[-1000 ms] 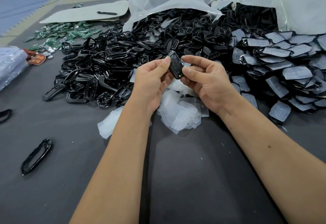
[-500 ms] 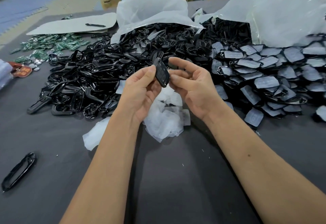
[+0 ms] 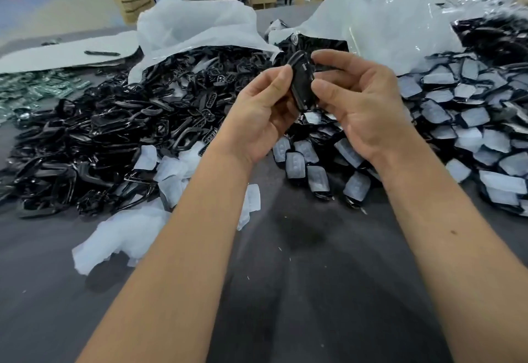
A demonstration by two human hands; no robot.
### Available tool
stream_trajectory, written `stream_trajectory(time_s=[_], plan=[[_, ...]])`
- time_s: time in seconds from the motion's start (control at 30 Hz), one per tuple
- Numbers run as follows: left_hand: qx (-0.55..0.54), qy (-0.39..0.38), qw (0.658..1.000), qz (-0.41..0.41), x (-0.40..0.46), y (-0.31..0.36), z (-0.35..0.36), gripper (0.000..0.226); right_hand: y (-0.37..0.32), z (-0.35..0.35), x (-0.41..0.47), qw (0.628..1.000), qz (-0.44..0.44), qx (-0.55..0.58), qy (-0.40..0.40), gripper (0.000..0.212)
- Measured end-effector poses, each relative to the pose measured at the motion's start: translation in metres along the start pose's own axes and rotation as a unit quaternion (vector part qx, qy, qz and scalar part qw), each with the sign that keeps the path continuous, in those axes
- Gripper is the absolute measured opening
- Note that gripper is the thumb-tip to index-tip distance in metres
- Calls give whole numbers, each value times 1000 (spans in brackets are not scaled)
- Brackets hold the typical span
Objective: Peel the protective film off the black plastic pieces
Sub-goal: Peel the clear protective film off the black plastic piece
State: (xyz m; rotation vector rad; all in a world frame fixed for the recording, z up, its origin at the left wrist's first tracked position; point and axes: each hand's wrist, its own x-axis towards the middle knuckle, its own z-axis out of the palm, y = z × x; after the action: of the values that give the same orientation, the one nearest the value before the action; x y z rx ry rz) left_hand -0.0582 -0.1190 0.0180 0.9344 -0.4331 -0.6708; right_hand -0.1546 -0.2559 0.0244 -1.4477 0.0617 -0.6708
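Observation:
Both hands hold one black plastic piece (image 3: 301, 82) upright above the table, edge toward me. My left hand (image 3: 263, 116) pinches its left side with thumb and fingers. My right hand (image 3: 363, 105) grips its right side, thumb on the front and index finger over the top. Whether film is on this piece I cannot tell. A heap of black pieces with whitish film (image 3: 468, 122) lies to the right. A heap of bare glossy black pieces (image 3: 114, 128) lies to the left. Peeled film scraps (image 3: 125, 234) sit near my left forearm.
Two white plastic bags (image 3: 194, 28) stand open behind the heaps. Green circuit boards (image 3: 37, 88) lie far left beside a grey sheet (image 3: 65, 53) with a pen. The dark grey table (image 3: 314, 291) runs toward me between my forearms. Boxes and sacks stand on the floor beyond.
Both hands have lifted the black piece higher and farther from me, and the view has tilted up. The piece has turned more edge-on. The grip of both hands stays the same.

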Motion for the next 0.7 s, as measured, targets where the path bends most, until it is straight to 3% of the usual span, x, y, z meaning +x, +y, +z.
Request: stream_trajectory(time_s=[0.1, 0.2, 0.27, 0.33, 0.43, 0.5, 0.7], plan=[[71, 25, 997, 4, 19, -6, 23, 14, -7, -28, 4, 983, -62, -158, 71, 33], [119, 86, 989, 32, 32, -13, 37, 6, -9, -45, 9, 902, -122, -398, 111, 25], [123, 105, 985, 54, 34, -21, 43, 7, -8, -49, 11, 848, -151, -500, 91, 21], [205, 109, 969, 87, 32, -33, 46, 10, -3, -51, 13, 804, -156, -571, 60, 23], [358, 89, 922, 122, 27, -47, 48, 16, 3, -51, 13, 795, -119, -595, 25, 23], [398, 79, 903, 140, 23, -51, 47, 15, 4, -51, 13, 793, -99, -601, 21, 26], [292, 92, 945, 119, 14, -50, 42, 14, -2, -38, 14, 789, -88, -607, 37, 35]])
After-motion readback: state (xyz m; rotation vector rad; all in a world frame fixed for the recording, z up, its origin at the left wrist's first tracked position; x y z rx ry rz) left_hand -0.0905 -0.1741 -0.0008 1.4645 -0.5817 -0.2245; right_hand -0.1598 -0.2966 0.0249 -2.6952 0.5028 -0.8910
